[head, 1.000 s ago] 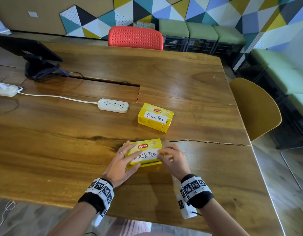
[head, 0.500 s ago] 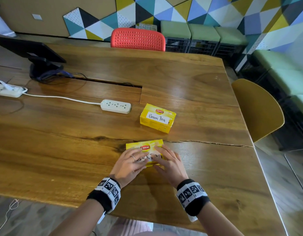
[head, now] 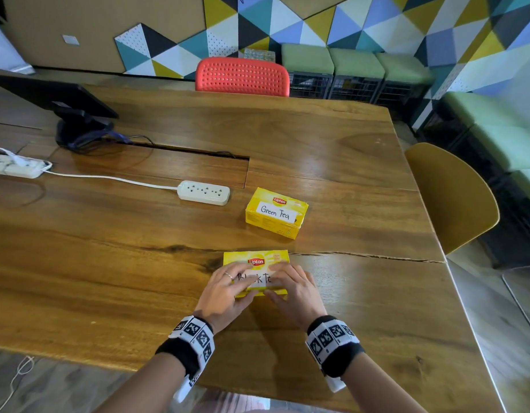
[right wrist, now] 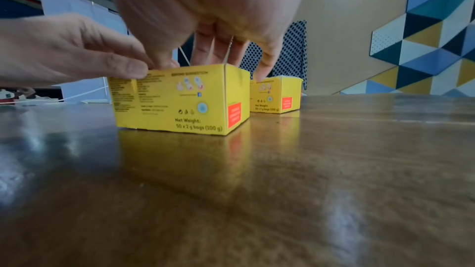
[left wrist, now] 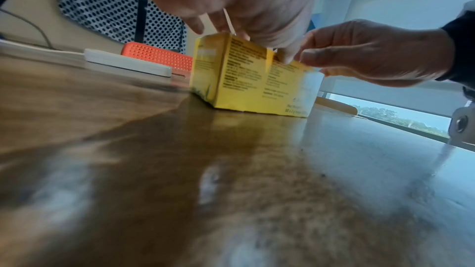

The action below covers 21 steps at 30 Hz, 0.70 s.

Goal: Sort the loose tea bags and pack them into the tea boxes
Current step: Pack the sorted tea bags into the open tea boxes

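Observation:
The yellow Lipton box labelled Black Tea (head: 257,257) stands shut on the wooden table (head: 108,263) near the front edge. My left hand (head: 229,289) lies over its left half, fingers on the lid and thumb on the front face. My right hand (head: 293,289) holds the right half the same way. In the wrist views both thumbs sit at the front top edge of the Black Tea box (right wrist: 180,98), (left wrist: 244,80). The shut Green Tea box (head: 275,213) stands just behind, untouched. No loose tea bags show.
A white power strip (head: 204,192) lies left of the Green Tea box, its cord running to a second strip (head: 16,166). A dark monitor (head: 49,96) stands far left. A red chair (head: 242,76) and a yellow chair (head: 454,198) flank the table.
Both hands have slid further onto the Black Tea box lid and now cover part of its label. The box has stayed in place.

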Each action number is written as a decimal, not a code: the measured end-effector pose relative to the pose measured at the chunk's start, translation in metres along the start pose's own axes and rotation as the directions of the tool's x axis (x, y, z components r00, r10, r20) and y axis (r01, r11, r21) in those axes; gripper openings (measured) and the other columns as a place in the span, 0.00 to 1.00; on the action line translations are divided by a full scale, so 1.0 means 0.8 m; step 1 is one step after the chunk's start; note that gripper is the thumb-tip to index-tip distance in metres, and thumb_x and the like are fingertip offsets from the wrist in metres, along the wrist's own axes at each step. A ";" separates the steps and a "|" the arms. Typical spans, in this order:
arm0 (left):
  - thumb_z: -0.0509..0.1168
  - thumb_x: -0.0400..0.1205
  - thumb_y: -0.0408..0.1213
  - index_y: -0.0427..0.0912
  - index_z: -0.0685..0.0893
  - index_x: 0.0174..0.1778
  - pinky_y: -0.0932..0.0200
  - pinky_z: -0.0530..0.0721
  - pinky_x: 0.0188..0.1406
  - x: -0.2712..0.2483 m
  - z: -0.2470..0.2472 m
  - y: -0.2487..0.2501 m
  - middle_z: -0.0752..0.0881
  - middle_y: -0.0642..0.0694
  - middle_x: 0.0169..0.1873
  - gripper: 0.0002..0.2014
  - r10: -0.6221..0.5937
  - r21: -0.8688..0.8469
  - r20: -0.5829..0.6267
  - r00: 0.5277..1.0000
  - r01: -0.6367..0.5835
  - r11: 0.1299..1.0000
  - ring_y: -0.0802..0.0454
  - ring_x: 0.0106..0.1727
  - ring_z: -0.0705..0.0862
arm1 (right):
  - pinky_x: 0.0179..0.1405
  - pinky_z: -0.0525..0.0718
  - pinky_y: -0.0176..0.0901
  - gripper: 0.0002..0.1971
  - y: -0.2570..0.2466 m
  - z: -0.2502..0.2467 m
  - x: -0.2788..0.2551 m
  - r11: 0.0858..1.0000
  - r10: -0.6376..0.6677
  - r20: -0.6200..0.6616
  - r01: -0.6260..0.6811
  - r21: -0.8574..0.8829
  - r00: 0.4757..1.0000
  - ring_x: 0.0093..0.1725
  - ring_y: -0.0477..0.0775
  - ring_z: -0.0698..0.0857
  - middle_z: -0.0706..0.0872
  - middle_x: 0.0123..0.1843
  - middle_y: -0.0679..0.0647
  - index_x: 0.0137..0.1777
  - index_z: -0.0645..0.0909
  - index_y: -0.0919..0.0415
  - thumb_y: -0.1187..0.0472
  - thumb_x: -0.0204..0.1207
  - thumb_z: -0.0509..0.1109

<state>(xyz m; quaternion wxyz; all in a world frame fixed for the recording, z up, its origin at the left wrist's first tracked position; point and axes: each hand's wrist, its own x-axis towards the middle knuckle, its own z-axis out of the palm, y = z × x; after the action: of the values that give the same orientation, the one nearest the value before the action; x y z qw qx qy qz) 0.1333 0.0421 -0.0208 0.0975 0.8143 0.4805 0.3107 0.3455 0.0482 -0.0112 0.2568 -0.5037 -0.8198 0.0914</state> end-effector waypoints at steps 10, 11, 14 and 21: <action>0.63 0.83 0.44 0.50 0.89 0.58 0.55 0.71 0.74 -0.012 -0.002 -0.007 0.82 0.54 0.67 0.12 0.007 -0.085 -0.032 0.999 -0.009 0.996 0.54 0.74 0.74 | 0.65 0.78 0.62 0.20 0.004 0.009 -0.016 0.986 -0.017 0.042 0.024 -0.163 0.999 0.80 0.48 0.65 0.72 0.79 0.44 0.71 0.76 0.49 0.52 0.80 0.60; 0.63 0.83 0.44 0.50 0.90 0.57 0.58 0.73 0.72 -0.007 -0.002 -0.004 0.83 0.56 0.66 0.12 -0.036 -0.123 -0.039 0.999 0.031 0.992 0.57 0.73 0.74 | 0.64 0.78 0.63 0.20 0.006 0.010 -0.015 0.989 0.003 0.038 0.003 -0.146 0.999 0.80 0.47 0.65 0.71 0.79 0.43 0.70 0.78 0.49 0.55 0.79 0.64; 0.67 0.81 0.40 0.49 0.90 0.54 0.58 0.79 0.66 0.007 0.002 0.004 0.84 0.59 0.62 0.09 -0.123 -0.165 -0.075 0.990 0.110 0.980 0.61 0.68 0.77 | 0.62 0.83 0.62 0.20 0.009 0.010 -0.008 0.998 0.045 -0.007 -0.045 -0.050 0.999 0.80 0.49 0.68 0.72 0.78 0.40 0.67 0.81 0.50 0.61 0.74 0.75; 0.71 0.77 0.33 0.51 0.86 0.62 0.55 0.78 0.69 0.020 -0.006 0.013 0.79 0.58 0.68 0.17 -0.197 -0.109 0.030 0.980 0.199 0.974 0.61 0.71 0.72 | 0.60 0.84 0.61 0.25 0.012 -0.002 0.007 0.994 0.085 0.003 -0.085 0.063 0.996 0.78 0.51 0.71 0.78 0.75 0.45 0.68 0.80 0.54 0.62 0.69 0.76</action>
<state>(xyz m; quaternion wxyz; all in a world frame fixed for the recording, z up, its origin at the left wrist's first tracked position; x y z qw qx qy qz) 0.1435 0.0498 -0.0056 0.1778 0.7586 0.5401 0.3181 0.3518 0.0577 -0.0124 0.2684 -0.5298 -0.7942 0.1282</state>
